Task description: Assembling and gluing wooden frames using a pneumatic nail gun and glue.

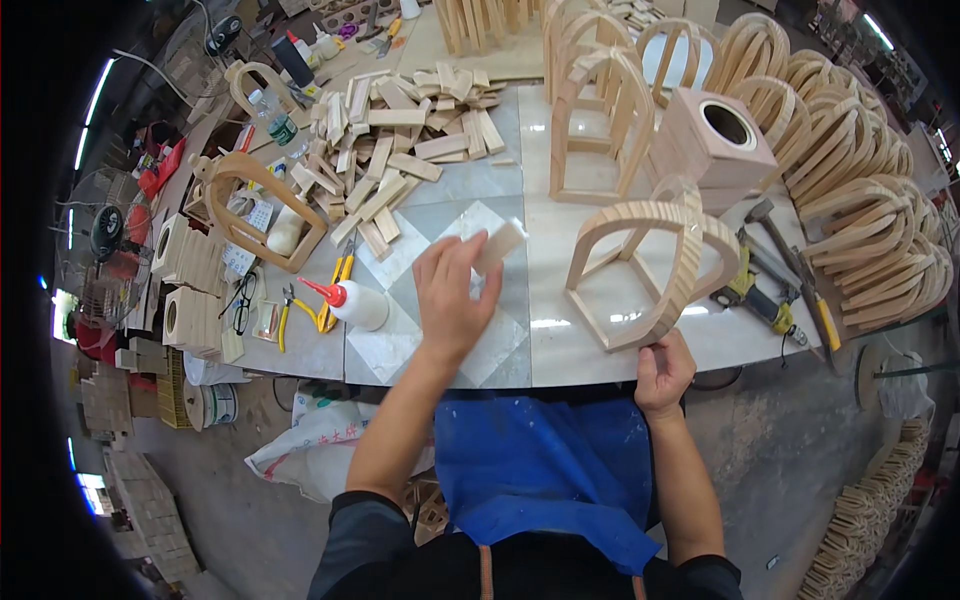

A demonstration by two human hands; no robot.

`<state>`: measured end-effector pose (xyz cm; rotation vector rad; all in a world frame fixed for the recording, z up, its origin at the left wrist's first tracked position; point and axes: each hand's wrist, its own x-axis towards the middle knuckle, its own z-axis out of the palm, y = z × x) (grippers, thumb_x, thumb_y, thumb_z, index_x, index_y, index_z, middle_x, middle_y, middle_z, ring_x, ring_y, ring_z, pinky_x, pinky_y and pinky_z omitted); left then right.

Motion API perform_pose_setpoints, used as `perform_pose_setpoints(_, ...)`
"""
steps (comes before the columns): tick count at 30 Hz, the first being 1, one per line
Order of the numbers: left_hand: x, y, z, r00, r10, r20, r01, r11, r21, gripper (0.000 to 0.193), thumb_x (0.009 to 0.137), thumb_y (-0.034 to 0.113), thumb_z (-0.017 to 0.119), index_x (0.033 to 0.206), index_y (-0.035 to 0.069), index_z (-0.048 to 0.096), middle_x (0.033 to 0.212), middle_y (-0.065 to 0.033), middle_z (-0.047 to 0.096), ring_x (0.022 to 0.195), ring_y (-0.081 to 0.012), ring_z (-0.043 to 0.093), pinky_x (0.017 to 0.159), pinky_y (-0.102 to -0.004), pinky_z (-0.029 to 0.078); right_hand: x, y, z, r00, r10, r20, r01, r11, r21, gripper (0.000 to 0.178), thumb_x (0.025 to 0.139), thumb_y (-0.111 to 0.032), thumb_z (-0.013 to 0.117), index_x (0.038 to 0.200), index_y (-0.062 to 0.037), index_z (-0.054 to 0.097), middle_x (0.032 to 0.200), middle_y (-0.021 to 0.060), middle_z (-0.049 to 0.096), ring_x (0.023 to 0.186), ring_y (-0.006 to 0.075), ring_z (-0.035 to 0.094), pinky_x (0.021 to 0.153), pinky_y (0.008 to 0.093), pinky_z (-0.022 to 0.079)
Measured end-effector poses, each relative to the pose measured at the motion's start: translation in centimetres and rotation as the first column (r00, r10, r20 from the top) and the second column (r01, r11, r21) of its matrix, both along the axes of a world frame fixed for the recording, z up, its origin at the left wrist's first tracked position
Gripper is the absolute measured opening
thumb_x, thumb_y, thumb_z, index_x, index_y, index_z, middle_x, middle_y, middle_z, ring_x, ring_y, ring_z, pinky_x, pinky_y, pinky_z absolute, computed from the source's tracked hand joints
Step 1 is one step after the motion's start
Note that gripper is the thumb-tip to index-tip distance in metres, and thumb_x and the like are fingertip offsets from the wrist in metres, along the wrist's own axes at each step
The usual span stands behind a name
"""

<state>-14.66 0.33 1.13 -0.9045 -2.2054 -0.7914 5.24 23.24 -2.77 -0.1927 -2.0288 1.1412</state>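
While the left hand point(450, 300) pinches a small wooden block point(503, 244) between thumb and fingers, the right hand point(665, 376) closes on the near corner of an arched wooden frame point(687, 265), just by the table's front edge. Bare tabletop point(548, 290) separates the block from the frame; a yellow drill point(742, 288) crowds the frame's right side. Left of the left hand, a white bottle point(362, 306) with a red nozzle hides its contents. Behind the frame, a square-sided wooden box point(690, 135) shows a dark round opening. Banded grain crosses the frame's curved ribs; flat, pale offcuts point(395, 140) lie heaped beyond the left hand.
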Motion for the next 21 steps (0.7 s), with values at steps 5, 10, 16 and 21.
perform_pose_setpoints(5,8.1,-0.6,0.8,0.981,-0.148,0.124,0.117,0.966,0.232,0.054,0.079,0.007,0.081,0.130,0.006,0.064,0.118,-0.0085,0.071,0.109,-0.0281,0.062,0.102,-0.0387,0.047,1.0,-1.1,0.1,0.998,-0.026,-0.055,0.001,0.910,-0.415,0.016,0.089,0.002,0.056,0.100,0.0035,0.067,0.088,0.0106,0.064,0.075,0.0205,0.056,0.072,0.0268,0.048)
perform_pose_setpoints(10,12.8,0.2,1.1,0.888,-0.341,0.309,0.227,0.908,0.352,0.053,0.080,0.007,0.081,0.129,0.003,0.061,0.117,-0.0104,0.071,0.110,-0.0278,0.063,0.101,-0.0375,0.049,4.1,-4.0,2.9,0.979,0.200,0.039,-0.144,0.814,-0.563,0.019,0.096,0.000,0.056,0.107,0.0044,0.071,0.095,0.0104,0.065,0.079,0.0187,0.058,0.075,0.0253,0.048)
perform_pose_setpoints(16,17.5,1.8,1.1,0.422,-0.646,0.636,0.170,0.746,0.644,0.053,0.085,0.005,0.078,0.133,0.001,0.057,0.121,-0.0125,0.068,0.113,-0.0259,0.062,0.101,-0.0361,0.049,4.8,-4.8,5.0,0.857,0.515,-0.015,-0.315,0.500,-0.807,0.018,0.098,-0.007,0.068,0.112,0.0021,0.075,0.110,0.0106,0.064,0.089,0.0170,0.057,0.082,0.0247,0.045)
perform_pose_setpoints(21,18.3,1.8,1.5,0.094,-0.670,0.737,0.206,0.737,0.644,0.058,0.088,0.000,0.072,0.140,0.000,0.046,0.125,-0.0163,0.061,0.113,-0.0239,0.060,0.103,-0.0336,0.048,6.6,-3.2,3.6,0.798,0.592,-0.116,-0.394,0.366,-0.843,0.019,0.097,-0.010,0.073,0.113,0.0003,0.075,0.120,0.0105,0.062,0.096,0.0161,0.055,0.086,0.0259,0.043)
